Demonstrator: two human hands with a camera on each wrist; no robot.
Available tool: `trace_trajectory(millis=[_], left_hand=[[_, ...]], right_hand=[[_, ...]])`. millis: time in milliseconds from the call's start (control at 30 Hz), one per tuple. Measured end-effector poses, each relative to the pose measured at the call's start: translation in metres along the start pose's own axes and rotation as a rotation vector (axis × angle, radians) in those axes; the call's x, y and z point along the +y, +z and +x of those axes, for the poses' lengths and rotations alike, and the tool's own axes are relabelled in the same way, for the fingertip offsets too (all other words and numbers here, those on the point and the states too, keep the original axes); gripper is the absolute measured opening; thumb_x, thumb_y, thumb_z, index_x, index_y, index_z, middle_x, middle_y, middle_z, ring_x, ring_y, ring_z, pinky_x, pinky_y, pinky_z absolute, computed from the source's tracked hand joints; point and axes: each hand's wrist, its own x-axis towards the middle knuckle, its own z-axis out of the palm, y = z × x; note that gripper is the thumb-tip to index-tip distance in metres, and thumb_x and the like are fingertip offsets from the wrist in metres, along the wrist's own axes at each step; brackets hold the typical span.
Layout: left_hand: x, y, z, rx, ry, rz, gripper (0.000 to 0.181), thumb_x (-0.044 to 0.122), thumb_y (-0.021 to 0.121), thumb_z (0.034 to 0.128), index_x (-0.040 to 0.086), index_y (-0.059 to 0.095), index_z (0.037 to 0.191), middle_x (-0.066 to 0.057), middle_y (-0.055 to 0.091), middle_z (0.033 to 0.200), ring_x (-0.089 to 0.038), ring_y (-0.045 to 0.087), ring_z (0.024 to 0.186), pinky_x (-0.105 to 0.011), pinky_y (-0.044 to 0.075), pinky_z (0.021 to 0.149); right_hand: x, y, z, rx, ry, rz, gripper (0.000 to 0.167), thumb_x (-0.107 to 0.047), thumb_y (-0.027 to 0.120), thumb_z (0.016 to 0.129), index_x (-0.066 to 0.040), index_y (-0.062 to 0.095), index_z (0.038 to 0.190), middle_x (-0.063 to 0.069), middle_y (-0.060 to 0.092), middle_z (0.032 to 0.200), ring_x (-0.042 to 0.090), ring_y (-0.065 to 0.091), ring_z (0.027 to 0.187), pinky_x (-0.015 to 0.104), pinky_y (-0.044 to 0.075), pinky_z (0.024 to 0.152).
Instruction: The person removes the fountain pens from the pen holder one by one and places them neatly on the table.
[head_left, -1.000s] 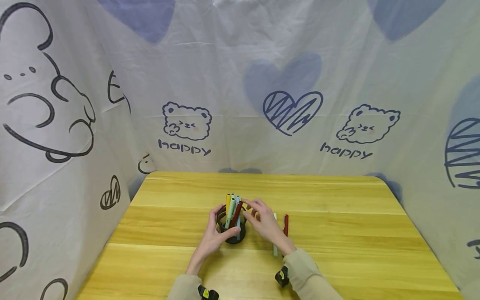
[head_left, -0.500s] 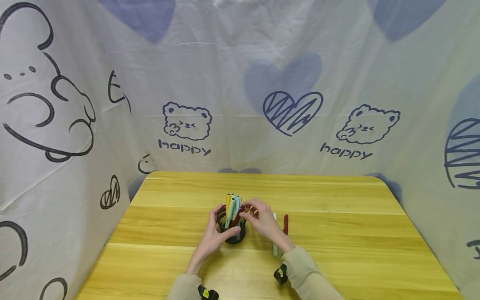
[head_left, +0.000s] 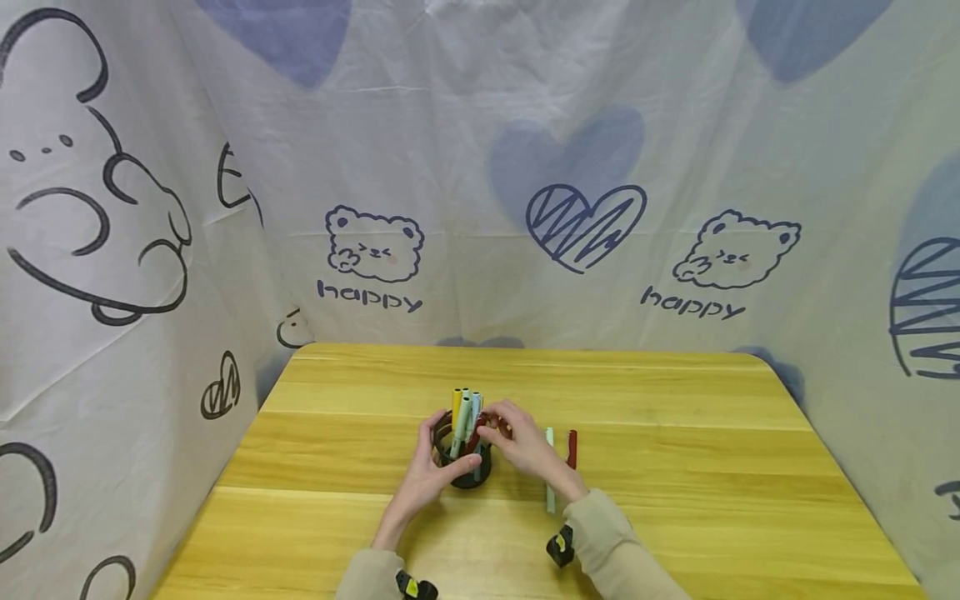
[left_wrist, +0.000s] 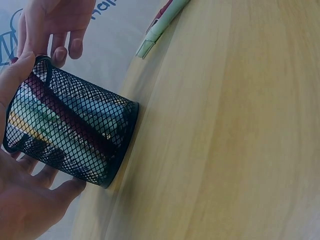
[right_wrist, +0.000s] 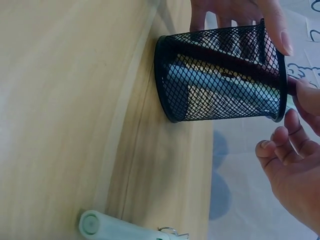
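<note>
A black mesh pen cup [left_wrist: 75, 122] stands upright on the table. My left hand [head_left: 423, 479] holds it round the side, thumb in front and fingers behind. Inside it lean a yellow pen [head_left: 457, 400], light green pens [head_left: 462, 417], a light blue pen [head_left: 476, 403] and a dark red pen [head_left: 476, 432]. At the rim, the thumb and fingers of my right hand [head_left: 531, 448] pinch the upper end of the dark red pen, which slants down through the cup in both wrist views. The hand partly hides that end.
On the wooden table [head_left: 675, 500], right of the cup, lie a light green pen [head_left: 551, 495] and a red pen [head_left: 572, 448], partly behind the right forearm. A printed cloth [head_left: 465, 167] hangs behind and along both sides of the table.
My right thumb and fingers have come together on the dark red pen, and its upper end sits lower than a second ago. The left hand and the cup have stayed put.
</note>
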Motion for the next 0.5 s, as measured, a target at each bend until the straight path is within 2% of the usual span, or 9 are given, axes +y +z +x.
trace_trajectory(millis=[167, 300, 500], left_hand=[[0.0000, 0.0003, -0.0005, 0.001, -0.002, 0.005, 0.099, 0.027, 0.080, 0.0860, 0.014, 0.016, 0.159, -0.013, 0.027, 0.163, -0.037, 0.026, 0.151, -0.068, 0.019, 0.121], [0.0002, 0.0003, -0.0011, 0.008, -0.008, 0.010, 0.096, 0.027, 0.081, 0.0855, 0.019, 0.019, 0.158, -0.012, 0.027, 0.164, -0.037, 0.026, 0.152, -0.068, 0.017, 0.121], [0.0004, 0.0004, -0.0018, 0.008, -0.008, 0.004, 0.094, 0.027, 0.081, 0.0856, 0.023, 0.020, 0.157, -0.012, 0.026, 0.164, -0.037, 0.025, 0.152, -0.068, 0.016, 0.122]], right_hand=[[0.0004, 0.0004, -0.0040, 0.048, 0.031, 0.010, 0.024, -0.018, 0.058, 0.102, -0.002, 0.062, 0.120, 0.009, 0.061, 0.102, 0.015, 0.054, 0.084, 0.021, 0.047, 0.071], [-0.0009, -0.0010, -0.0072, 0.091, 0.072, 0.049, 0.024, -0.019, 0.056, 0.104, -0.004, 0.061, 0.121, 0.010, 0.064, 0.108, 0.018, 0.059, 0.094, 0.025, 0.052, 0.078], [-0.0016, -0.0014, -0.0103, 0.165, 0.084, 0.143, 0.025, -0.015, 0.054, 0.105, 0.001, 0.059, 0.124, 0.015, 0.066, 0.109, 0.031, 0.064, 0.099, 0.025, 0.055, 0.079]])
